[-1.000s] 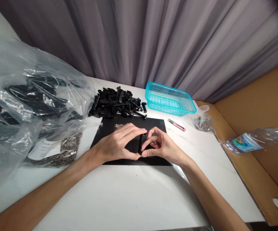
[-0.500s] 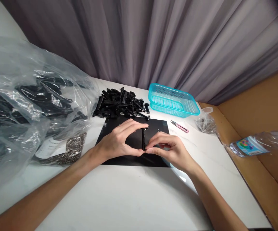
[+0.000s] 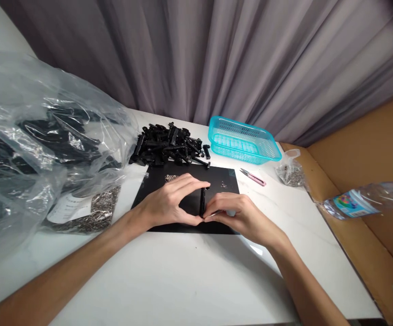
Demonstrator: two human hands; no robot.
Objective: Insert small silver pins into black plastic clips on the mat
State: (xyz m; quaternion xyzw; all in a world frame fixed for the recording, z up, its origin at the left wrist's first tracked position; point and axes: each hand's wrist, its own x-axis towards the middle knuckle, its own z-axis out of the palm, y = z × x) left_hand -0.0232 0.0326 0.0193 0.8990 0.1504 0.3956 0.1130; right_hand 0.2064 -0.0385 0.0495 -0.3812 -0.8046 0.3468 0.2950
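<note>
Between the thumb and forefinger of my left hand (image 3: 169,199) is a slim black plastic bar (image 3: 202,201), held by its two ends over a black mat (image 3: 189,227). My right hand (image 3: 239,210) has its fingers pinched together at the bar's near end; whatever small thing may be in that pinch is hidden. On the mat lie a small heap of metal pieces (image 3: 171,178) beyond my left hand and a few loose metal bits (image 3: 223,184) beyond my right.
Behind the mat is a pile of black plastic parts (image 3: 165,145). A blue basket (image 3: 246,154), pink-handled snips (image 3: 253,177), a small bag (image 3: 289,172) and a bottle (image 3: 362,203) are rightward. A large clear bag (image 3: 47,131) and a labelled bag of metal pieces (image 3: 98,210) stand left.
Both hands and the bar have moved slightly toward me. The metal heap and loose bits on the mat show more now. My left hand keeps its hold on the bar.
</note>
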